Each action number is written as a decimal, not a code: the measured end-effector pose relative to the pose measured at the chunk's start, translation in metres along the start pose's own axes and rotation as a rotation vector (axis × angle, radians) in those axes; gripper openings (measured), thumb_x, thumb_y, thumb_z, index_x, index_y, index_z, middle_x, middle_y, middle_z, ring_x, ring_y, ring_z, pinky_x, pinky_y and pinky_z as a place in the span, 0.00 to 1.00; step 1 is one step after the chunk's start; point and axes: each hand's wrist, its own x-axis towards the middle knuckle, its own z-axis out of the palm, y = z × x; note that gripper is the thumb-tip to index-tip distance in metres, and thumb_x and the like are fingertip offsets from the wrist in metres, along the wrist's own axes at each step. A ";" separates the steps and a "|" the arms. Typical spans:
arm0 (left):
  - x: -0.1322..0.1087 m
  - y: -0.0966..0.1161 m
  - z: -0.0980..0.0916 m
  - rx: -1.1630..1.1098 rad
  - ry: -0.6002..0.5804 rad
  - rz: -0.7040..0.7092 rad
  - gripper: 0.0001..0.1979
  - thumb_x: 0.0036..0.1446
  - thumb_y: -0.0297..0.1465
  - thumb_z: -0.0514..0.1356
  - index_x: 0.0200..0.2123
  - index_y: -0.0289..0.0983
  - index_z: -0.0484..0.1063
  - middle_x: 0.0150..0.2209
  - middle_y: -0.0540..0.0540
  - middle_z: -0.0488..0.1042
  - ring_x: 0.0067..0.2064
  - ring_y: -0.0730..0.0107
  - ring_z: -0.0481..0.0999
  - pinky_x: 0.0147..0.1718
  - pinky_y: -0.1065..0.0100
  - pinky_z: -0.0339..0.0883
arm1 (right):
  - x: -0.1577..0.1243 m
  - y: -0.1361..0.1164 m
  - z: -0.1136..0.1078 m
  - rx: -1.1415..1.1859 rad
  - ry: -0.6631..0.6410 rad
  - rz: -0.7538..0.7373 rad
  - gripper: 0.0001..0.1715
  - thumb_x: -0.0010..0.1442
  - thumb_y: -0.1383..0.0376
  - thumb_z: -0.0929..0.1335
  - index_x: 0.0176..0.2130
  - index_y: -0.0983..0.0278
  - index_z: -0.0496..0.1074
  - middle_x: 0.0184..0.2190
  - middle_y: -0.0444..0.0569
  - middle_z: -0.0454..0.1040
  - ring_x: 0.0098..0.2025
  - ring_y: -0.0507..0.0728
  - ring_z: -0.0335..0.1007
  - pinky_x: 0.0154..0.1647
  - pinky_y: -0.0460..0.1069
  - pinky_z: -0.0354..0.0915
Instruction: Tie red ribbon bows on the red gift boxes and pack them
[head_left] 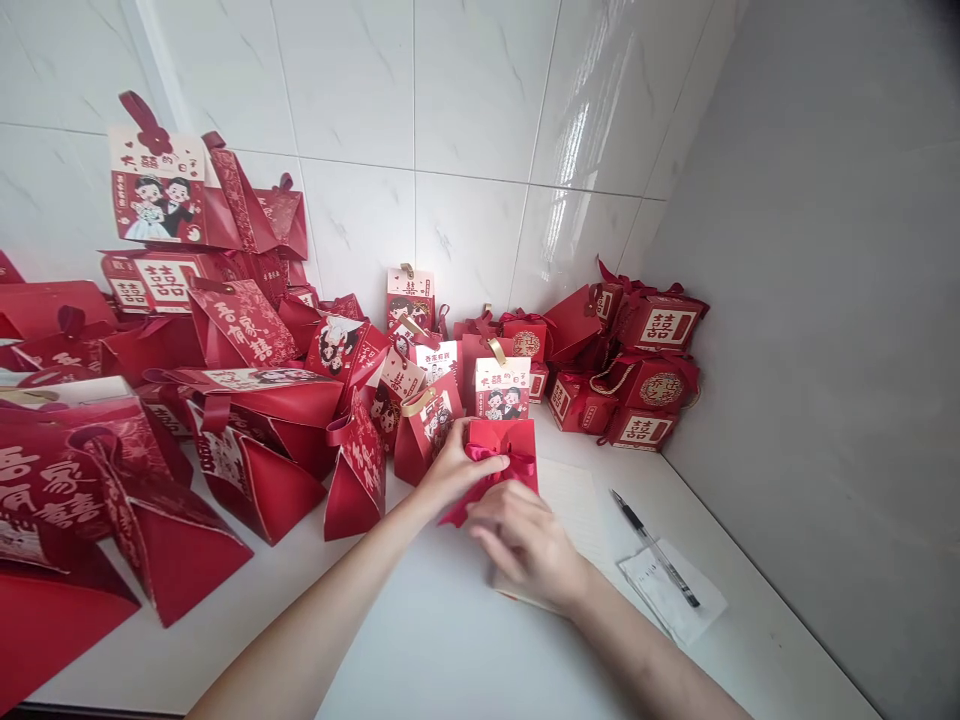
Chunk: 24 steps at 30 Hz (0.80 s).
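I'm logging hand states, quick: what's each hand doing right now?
Left hand: closed, holding a red box.
Right hand: blurred, partly curled in front of it; whether it grips the ribbon cannot be told.

A black pen [655, 549] lies partly across white paper [669, 602] near the table's [772, 650] right edge. Pale tiles [472, 90] rise behind the back edge, meeting a grey wall [817, 250].
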 end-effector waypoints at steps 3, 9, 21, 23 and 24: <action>-0.002 0.002 0.000 0.008 0.012 -0.025 0.28 0.42 0.34 0.68 0.46 0.39 0.60 0.41 0.45 0.72 0.45 0.62 0.71 0.45 0.63 0.64 | 0.007 0.009 -0.024 -0.048 0.106 0.258 0.13 0.62 0.63 0.61 0.27 0.63 0.66 0.22 0.47 0.68 0.25 0.53 0.62 0.26 0.48 0.61; -0.003 0.004 0.001 0.060 0.039 -0.028 0.27 0.43 0.33 0.68 0.46 0.40 0.61 0.42 0.46 0.71 0.46 0.63 0.72 0.46 0.64 0.62 | 0.007 0.041 -0.060 0.105 -0.369 0.988 0.26 0.53 0.47 0.67 0.19 0.64 0.62 0.16 0.41 0.60 0.20 0.49 0.54 0.21 0.45 0.53; -0.005 0.009 0.001 0.093 0.011 -0.064 0.27 0.45 0.33 0.66 0.47 0.40 0.60 0.45 0.45 0.70 0.48 0.63 0.70 0.48 0.64 0.60 | -0.006 0.056 -0.071 0.608 -0.642 1.010 0.20 0.50 0.52 0.71 0.23 0.66 0.68 0.19 0.41 0.66 0.22 0.48 0.58 0.24 0.44 0.55; -0.005 0.008 0.000 0.107 0.007 -0.058 0.27 0.45 0.33 0.66 0.48 0.40 0.60 0.45 0.45 0.70 0.48 0.63 0.70 0.49 0.63 0.60 | -0.006 0.056 -0.075 0.630 -0.647 1.027 0.20 0.50 0.53 0.71 0.22 0.66 0.68 0.19 0.41 0.67 0.22 0.48 0.59 0.25 0.45 0.55; -0.005 0.008 0.000 0.114 0.006 -0.055 0.27 0.45 0.34 0.66 0.48 0.40 0.59 0.45 0.45 0.70 0.49 0.62 0.70 0.49 0.63 0.60 | -0.007 0.057 -0.076 0.641 -0.655 1.036 0.19 0.49 0.54 0.71 0.22 0.66 0.67 0.19 0.41 0.67 0.23 0.48 0.60 0.25 0.45 0.55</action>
